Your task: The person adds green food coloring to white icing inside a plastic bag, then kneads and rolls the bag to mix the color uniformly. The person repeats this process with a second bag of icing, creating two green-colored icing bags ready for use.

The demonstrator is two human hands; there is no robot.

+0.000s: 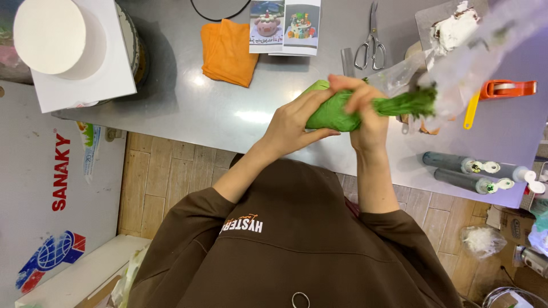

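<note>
Bag: while my left hand (294,122) cups the green-filled clear plastic piping bag (334,114), my right hand (365,108) pinches its twisted neck.
Risk: a slack twist could leak icing onto the steel bench (228,108) edge.

Table (228,108): smooth, glossy metal. Piping bag (337,111): clear, crinkled plastic film, green-filled. Orange cloth (227,52): matt. Scissors (371,43): polished steel.

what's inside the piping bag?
Green cream fills the piping bag, squeezed between left hand and right hand. The twisted end shows green smears. The hands cover the middle; the tip is hidden.
</note>
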